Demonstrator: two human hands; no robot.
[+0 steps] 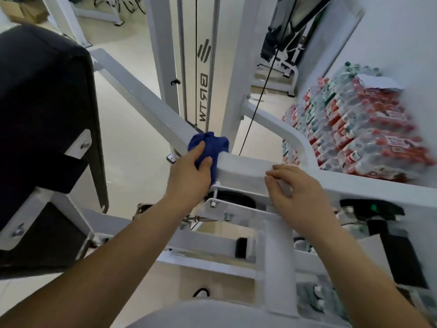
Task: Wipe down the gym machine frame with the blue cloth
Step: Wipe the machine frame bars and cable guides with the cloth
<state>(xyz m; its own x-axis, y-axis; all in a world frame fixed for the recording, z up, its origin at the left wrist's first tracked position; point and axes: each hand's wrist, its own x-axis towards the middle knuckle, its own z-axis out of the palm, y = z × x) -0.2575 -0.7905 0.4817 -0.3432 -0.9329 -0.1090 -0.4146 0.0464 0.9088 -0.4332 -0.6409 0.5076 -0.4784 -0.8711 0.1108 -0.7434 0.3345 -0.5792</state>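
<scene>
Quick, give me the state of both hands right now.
Left hand: grips the blue cloth, pressed against the frame.
Right hand: bent fingers rest on the frame; whether it truly grips cannot be told.
</scene>
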